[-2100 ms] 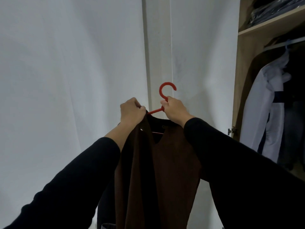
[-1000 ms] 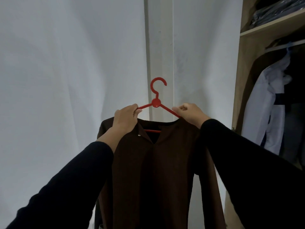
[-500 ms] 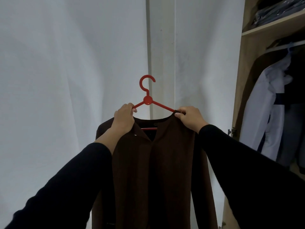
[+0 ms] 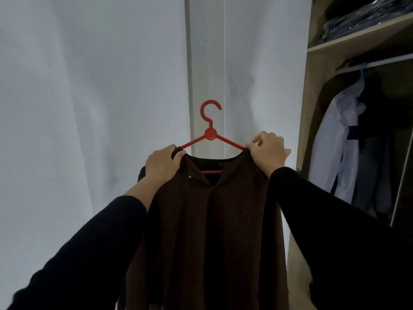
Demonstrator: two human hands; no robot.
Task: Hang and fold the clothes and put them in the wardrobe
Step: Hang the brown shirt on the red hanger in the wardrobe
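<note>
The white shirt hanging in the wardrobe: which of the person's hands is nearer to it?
Right. The right hand pinches the brown shirt's shoulder beside the wardrobe, close to the white shirt; the left hand grips the far shoulder.

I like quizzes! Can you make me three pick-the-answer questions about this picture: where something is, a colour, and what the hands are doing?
1. Where is the open wooden wardrobe?
A. right
B. left
C. behind the garment

2. What colour is the plastic hanger?
A. blue
B. red
C. white

3. What is the dark brown collared garment doing?
A. lying folded
B. hanging on the wardrobe rail
C. draped on the hanger, held up

Answers: 1 A, it fills the right edge. 2 B, hook and arms are red. 3 C, the left hand and right hand grip its shoulders.
</note>
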